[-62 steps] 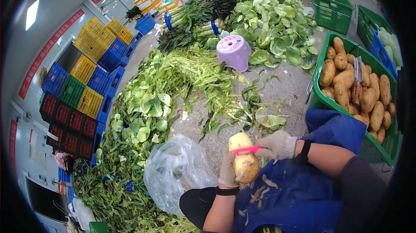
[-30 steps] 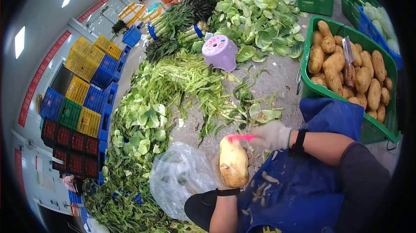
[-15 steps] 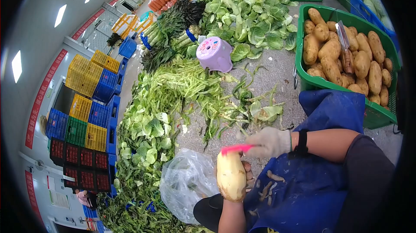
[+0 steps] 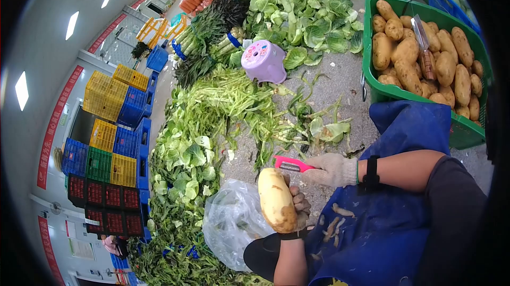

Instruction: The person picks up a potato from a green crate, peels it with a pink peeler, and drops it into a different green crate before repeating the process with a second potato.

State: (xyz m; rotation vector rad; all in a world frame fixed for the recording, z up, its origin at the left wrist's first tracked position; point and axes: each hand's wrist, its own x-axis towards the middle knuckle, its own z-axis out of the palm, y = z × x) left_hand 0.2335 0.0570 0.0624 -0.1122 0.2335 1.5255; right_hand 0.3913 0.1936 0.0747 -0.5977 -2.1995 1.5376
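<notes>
A mostly peeled, pale yellow potato [image 4: 276, 200] with brown skin patches at its lower end is held in my left hand [image 4: 300, 205], whose gloved fingers wrap round its right side. My right hand [image 4: 333, 170], in a light glove, grips a pink peeler [image 4: 291, 164]. The peeler's head is just above the potato's top end, apart from it. Peel scraps [image 4: 333, 228] lie on the blue apron [image 4: 366, 233] over my lap. Below left of the potato is a clear plastic bag [image 4: 234, 222].
A green crate [image 4: 372, 81] of unpeeled potatoes with a knife [image 4: 423, 47] on top stands at the right. Leaf piles [image 4: 196, 126] cover the floor ahead and left, around a purple stool [image 4: 264, 61]. Stacked crates [image 4: 106, 142] stand farther left.
The potato has tilted and moved slightly up and left with my left hand. My right hand has drawn the peeler off the potato, and its blade now shows.
</notes>
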